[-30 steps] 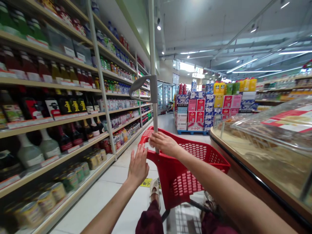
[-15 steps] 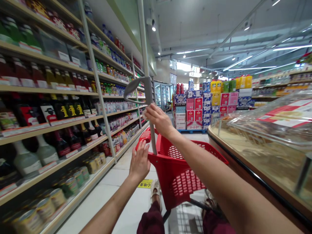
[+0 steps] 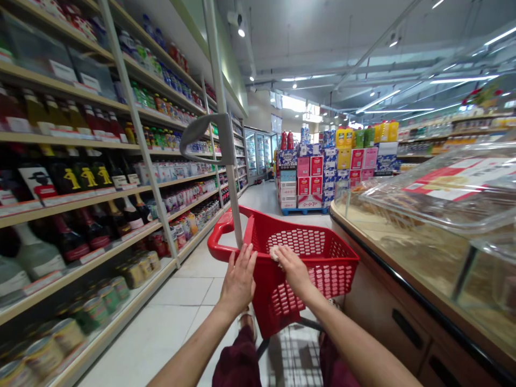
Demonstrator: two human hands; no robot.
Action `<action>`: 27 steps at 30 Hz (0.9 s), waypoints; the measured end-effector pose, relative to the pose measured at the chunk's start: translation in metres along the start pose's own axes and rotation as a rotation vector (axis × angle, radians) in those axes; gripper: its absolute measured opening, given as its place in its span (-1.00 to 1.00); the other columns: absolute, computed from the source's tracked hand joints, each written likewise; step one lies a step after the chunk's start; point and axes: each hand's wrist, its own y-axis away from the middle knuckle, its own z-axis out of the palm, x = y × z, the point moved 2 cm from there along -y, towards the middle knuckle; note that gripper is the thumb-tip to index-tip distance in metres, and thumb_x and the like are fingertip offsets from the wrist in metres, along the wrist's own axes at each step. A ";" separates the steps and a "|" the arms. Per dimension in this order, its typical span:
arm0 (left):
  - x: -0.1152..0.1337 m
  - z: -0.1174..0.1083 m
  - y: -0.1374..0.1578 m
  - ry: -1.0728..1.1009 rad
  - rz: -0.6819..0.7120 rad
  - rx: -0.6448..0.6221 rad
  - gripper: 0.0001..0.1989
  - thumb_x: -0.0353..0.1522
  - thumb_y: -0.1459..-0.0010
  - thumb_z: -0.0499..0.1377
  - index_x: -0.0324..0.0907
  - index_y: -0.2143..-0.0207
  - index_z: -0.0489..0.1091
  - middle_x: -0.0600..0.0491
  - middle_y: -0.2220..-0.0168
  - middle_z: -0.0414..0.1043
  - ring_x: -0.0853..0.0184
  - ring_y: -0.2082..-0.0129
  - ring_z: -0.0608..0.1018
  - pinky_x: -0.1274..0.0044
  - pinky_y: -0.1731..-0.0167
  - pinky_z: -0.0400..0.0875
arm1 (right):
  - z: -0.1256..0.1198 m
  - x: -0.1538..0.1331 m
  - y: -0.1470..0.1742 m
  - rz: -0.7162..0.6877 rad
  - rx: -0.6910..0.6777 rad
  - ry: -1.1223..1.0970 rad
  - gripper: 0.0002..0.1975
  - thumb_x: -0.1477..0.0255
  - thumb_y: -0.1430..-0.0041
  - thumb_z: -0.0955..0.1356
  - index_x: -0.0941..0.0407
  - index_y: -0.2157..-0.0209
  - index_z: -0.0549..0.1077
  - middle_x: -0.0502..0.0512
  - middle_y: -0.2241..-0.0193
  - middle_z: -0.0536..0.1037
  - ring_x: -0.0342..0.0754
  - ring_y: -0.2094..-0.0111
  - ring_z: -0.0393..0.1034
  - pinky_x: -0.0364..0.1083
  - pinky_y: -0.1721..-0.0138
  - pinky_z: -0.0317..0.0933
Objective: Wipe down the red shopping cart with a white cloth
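A red plastic shopping basket (image 3: pixel 306 242) with perforated sides stands on a dark wheeled frame in front of me. A grey pole (image 3: pixel 233 204) with a grey loop handle (image 3: pixel 205 142) rises at its left end. My left hand (image 3: pixel 238 274) lies on the near rim beside the foot of the pole, palm down with fingers stretched out and nothing in it. On the same rim, farther right, my right hand (image 3: pixel 293 270) presses a crumpled white tissue (image 3: pixel 275 252) under its fingers. The rest of the tissue is hidden by the hand.
Shelves of bottles and cans (image 3: pixel 88 188) line the left side. Close on the right is a glass-fronted counter (image 3: pixel 387 263) with a clear plastic lid (image 3: pixel 447 188). Stacked drink cartons (image 3: pixel 310 183) stand on a blue pallet (image 3: pixel 304 211) ahead. White floor tiles (image 3: pixel 173 322) show on the left.
My right hand has come down from the pole, just below the handle, to the basket's near rim. My left hand has stayed by the rim near the pole. The view has shifted slightly right.
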 end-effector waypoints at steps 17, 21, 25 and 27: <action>0.057 0.054 -0.023 0.040 0.047 -0.225 -0.42 -0.42 0.07 -0.02 -0.32 -0.08 0.10 -0.09 -0.16 0.04 0.18 -0.19 0.01 0.27 -0.14 -0.13 | -0.046 0.094 0.058 0.255 0.033 0.292 -0.55 0.68 -0.07 0.13 0.07 0.05 0.35 0.19 0.05 0.38 0.03 -0.03 0.19 0.06 0.05 0.20; 0.073 0.064 -0.029 0.036 0.067 -0.274 -0.42 -0.41 0.06 -0.02 -0.32 -0.09 0.09 -0.08 -0.16 0.04 0.19 -0.18 0.02 0.27 -0.14 -0.12 | -0.028 0.070 0.042 0.131 -0.090 0.272 -0.55 0.67 -0.07 0.16 0.08 0.01 0.31 0.18 -0.01 0.33 0.02 -0.07 0.13 0.04 -0.01 0.12; 0.077 0.072 -0.031 -0.013 0.087 -0.274 -0.42 -0.38 0.03 -0.03 -0.31 -0.10 0.07 -0.08 -0.17 0.03 0.19 -0.18 0.01 0.27 -0.13 -0.14 | -0.030 0.081 0.041 0.131 -0.180 0.281 -0.59 0.61 -0.11 0.18 0.02 0.01 0.30 0.14 0.00 0.34 0.01 -0.05 0.16 0.04 0.01 0.12; 0.076 0.075 -0.031 -0.032 0.093 -0.250 -0.41 -0.37 0.03 -0.03 -0.30 -0.10 0.06 -0.08 -0.16 0.04 0.18 -0.18 0.01 0.26 -0.13 -0.16 | -0.041 0.104 0.053 0.122 -0.172 0.281 -0.60 0.60 -0.12 0.17 0.03 0.02 0.32 0.13 -0.01 0.33 -0.01 -0.07 0.13 0.01 -0.02 0.10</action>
